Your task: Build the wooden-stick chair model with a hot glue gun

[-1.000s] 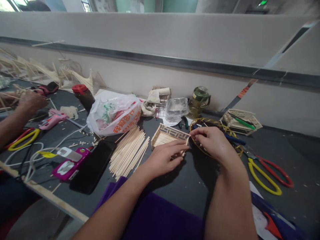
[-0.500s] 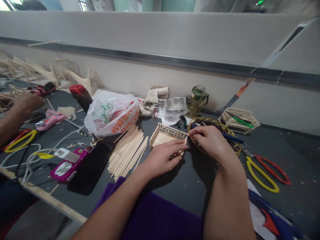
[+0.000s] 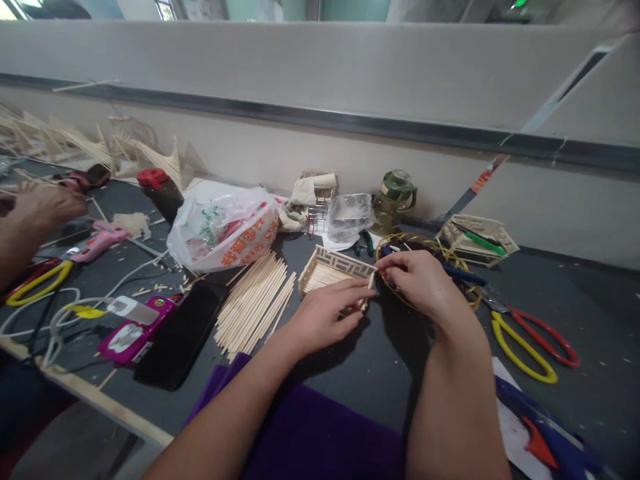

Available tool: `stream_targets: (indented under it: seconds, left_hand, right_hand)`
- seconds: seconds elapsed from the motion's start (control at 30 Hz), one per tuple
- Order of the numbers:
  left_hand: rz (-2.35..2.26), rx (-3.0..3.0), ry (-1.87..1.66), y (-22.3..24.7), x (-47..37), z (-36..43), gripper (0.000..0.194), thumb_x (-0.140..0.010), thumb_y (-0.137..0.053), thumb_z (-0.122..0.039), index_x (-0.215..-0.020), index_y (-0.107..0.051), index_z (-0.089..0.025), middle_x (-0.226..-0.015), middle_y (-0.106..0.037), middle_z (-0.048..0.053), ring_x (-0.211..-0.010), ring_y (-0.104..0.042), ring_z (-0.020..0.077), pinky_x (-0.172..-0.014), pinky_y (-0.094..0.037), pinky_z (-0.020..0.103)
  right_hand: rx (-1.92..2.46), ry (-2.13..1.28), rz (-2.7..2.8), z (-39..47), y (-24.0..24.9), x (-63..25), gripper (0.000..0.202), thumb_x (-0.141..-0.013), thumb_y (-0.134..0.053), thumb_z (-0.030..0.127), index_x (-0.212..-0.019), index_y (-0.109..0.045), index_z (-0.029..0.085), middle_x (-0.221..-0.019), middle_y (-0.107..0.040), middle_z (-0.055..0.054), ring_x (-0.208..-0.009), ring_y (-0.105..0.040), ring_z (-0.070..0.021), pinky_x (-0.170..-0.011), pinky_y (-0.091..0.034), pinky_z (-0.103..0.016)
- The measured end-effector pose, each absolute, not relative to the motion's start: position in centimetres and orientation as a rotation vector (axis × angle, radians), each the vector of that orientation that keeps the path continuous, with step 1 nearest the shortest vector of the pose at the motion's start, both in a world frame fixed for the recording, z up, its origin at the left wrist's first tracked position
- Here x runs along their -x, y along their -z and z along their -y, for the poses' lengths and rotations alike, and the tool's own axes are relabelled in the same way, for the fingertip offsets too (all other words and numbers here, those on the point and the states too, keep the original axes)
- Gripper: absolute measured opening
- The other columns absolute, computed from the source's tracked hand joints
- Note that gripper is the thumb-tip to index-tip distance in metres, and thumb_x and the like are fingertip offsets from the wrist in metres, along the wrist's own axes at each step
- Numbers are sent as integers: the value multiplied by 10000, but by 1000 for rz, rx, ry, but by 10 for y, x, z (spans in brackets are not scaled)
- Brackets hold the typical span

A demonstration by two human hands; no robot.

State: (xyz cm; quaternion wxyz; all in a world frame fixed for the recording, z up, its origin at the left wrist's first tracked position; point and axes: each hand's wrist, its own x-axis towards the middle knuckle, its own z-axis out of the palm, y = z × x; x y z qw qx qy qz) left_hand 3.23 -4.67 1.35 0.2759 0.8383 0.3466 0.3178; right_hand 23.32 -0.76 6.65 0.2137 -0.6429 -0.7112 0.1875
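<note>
- With our left hand (image 3: 327, 317) we grip the near right side of the small stick box (image 3: 325, 277), fingers curled over its edge.
- We have our right hand (image 3: 417, 280) pinched closed at the box's far right corner; we cannot tell whether a small piece sits between the fingertips.
- We see the box on the dark table (image 3: 370, 380), just right of the loose sticks (image 3: 253, 303) and left of the yellow-rimmed basket (image 3: 453, 257).
- Behind it we see a plastic bag (image 3: 225, 230), a wrapped container (image 3: 350, 213) and a green bottle (image 3: 394, 200).
- Well to our left, a co-worker's hand (image 3: 50, 203) shows.
</note>
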Motion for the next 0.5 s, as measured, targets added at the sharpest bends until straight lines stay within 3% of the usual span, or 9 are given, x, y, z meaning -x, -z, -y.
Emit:
stream_targets:
  seconds: [0.5]
  left_hand:
    - [-931,-2241,-840,-15,-32,47,421,-866,-558,-183,-1277,-604,-264,-1410,-557,49,-1256,-560,206,-1030,-500,373]
  right_hand:
    - [1793,-538,1962,6,-64,-234,308,-770,-483,85,-805,-769,196,-821,-760,-41,-776,-678,-178,-721,-469,-260]
